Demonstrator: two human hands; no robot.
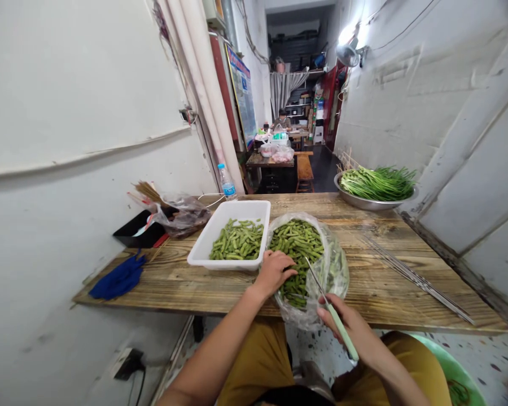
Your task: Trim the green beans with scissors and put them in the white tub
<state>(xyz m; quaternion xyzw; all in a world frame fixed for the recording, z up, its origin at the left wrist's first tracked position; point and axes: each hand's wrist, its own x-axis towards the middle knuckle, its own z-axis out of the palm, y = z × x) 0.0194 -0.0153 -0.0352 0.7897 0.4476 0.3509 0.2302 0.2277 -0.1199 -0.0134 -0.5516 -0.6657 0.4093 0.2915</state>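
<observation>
My right hand [350, 320] is closed around the pale green handle of a thin-bladed knife [339, 328]. Its blade points up and away over a clear plastic bag [336, 265] full of green edamame pods [296, 239]. At the bag's left side, my left hand [275, 273] reaches over the pods with its fingers apart and slightly bent, fingertips touching them. I cannot make out any pod held in it. Just left of the bag stands a white plastic tub [201, 248], with more edamame pods [239, 239] spread over its bottom.
A metal bowl [370, 203] of skewered green vegetables stands back right, with metal skewers [419, 276] nearer. Leftward are a water bottle [227, 185], a black box [133, 230] and a blue cloth [117, 277]. A green basin [452, 361] sits below right. A person sits far back.
</observation>
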